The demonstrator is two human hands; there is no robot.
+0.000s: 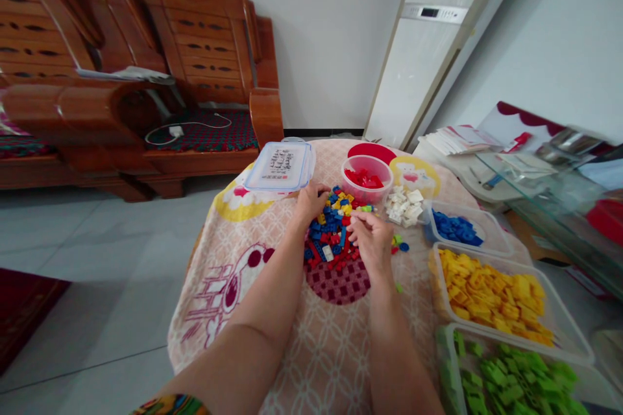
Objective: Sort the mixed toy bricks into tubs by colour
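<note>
A mixed pile of toy building bricks (335, 233), mostly blue and red with some yellow, lies on the cloth between my hands. At the pile's far left edge is my left hand (309, 205), its fingers curved and a gap showing between thumb and fingers. My right hand (372, 237) is over the pile's right side, thumb and fingertips pinched together. Whatever sits in that pinch is too small to make out. Just beyond stands a round tub of red bricks (364, 179), and white bricks (405, 206) are heaped to its right.
Clear boxes on the right hold blue bricks (455, 228), yellow bricks (491, 292) and green bricks (520, 379). A lidded plastic box (280, 166) lies at the back left, a red lid (372, 152) behind the tub. A glass shelf (549, 214) borders the table's right side.
</note>
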